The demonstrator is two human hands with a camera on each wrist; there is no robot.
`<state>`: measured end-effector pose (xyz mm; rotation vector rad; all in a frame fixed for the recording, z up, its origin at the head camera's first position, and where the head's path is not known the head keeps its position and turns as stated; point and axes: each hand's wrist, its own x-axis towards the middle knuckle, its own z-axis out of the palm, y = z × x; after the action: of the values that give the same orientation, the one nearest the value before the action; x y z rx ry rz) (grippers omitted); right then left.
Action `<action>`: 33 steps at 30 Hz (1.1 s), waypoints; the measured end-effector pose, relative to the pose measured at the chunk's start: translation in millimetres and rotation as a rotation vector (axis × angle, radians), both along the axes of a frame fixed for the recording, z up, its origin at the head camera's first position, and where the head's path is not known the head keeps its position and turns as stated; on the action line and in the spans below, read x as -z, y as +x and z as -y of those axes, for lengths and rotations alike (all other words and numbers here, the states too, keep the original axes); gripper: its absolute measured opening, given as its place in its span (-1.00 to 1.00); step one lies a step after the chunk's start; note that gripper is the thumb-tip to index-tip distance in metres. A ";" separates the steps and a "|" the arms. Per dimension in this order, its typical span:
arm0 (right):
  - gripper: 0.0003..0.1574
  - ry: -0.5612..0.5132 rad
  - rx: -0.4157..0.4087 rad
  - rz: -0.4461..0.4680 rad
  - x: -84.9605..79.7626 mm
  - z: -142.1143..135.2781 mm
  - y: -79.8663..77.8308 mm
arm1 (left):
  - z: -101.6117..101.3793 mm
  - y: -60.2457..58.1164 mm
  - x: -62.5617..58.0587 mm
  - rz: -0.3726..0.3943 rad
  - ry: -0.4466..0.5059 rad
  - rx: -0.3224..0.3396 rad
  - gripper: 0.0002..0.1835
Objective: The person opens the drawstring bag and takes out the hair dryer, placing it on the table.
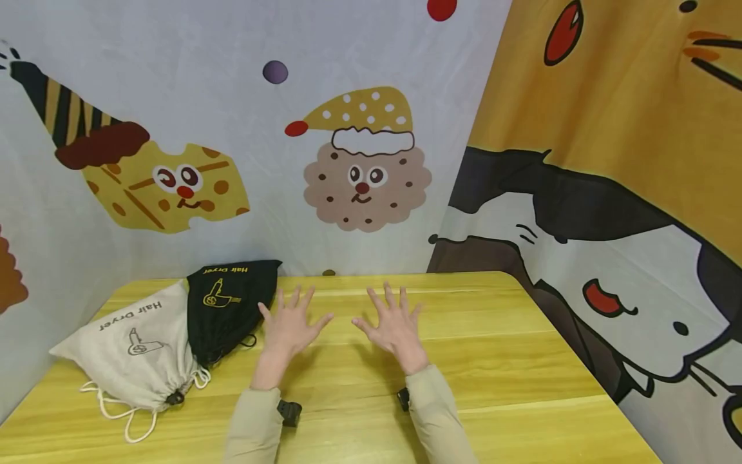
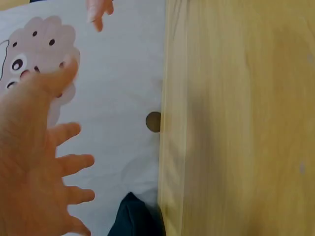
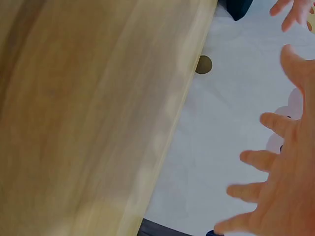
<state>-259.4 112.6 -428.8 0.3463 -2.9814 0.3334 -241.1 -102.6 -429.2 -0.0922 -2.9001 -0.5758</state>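
Observation:
My left hand (image 1: 289, 332) hovers over the middle of the wooden table with its fingers spread and straight, holding nothing. To its right, my right hand (image 1: 396, 330) is held the same way, fingers fanned out, also with nothing in it. A black drawstring bag (image 1: 234, 306) printed "Hair Dryer" lies just left of my left hand; hand and bag look close in the head view. Partly under or against it, further left, lies a cream drawstring bag (image 1: 136, 348) with the same print and loose white cords. What the bags hold is hidden.
The yellow wood-grain table (image 1: 510, 386) ends at a back edge against a printed cloth (image 1: 232, 77) with cartoon figures. Another printed cloth (image 1: 580, 212) hangs along the right side. A small dark device (image 1: 289, 413) sits at my left wrist, another (image 1: 403, 399) at the right.

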 end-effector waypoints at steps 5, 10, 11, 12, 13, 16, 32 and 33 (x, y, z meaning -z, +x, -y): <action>-0.21 -0.046 -0.118 -0.051 1.8 4.4 -0.2 | 23.2 0.8 -1.4 -0.165 0.070 -0.057 -0.37; -0.38 -0.074 -0.233 -0.082 4.8 14.2 3.8 | 57.1 5.0 -3.6 -0.286 0.109 -0.203 -0.48; -0.41 -0.073 -0.248 -0.089 5.3 16.4 4.9 | 63.9 6.6 -3.7 -0.304 0.117 -0.240 -0.49; -0.43 -0.070 -0.262 -0.096 5.5 18.5 6.0 | 70.4 8.5 -4.8 -0.293 0.129 -0.279 -0.48; -0.45 -0.067 -0.277 -0.106 5.7 20.4 6.9 | 76.5 10.4 -5.7 -0.273 0.138 -0.318 -0.47; -0.48 -0.059 -0.302 -0.113 6.3 24.1 8.3 | 92.1 16.4 -9.5 -0.116 0.166 -0.404 -0.37; -0.54 -0.020 -0.367 -0.122 4.0 32.6 14.8 | 126.1 21.4 -5.5 0.134 0.114 -0.318 -0.33; -0.53 -0.023 -0.371 -0.118 4.1 33.5 15.1 | 126.3 21.1 -5.5 0.141 0.122 -0.313 -0.30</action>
<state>-244.3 79.1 -432.8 0.8869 -2.7841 0.3659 -219.9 -228.9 -423.7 0.4276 -2.9152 -0.7227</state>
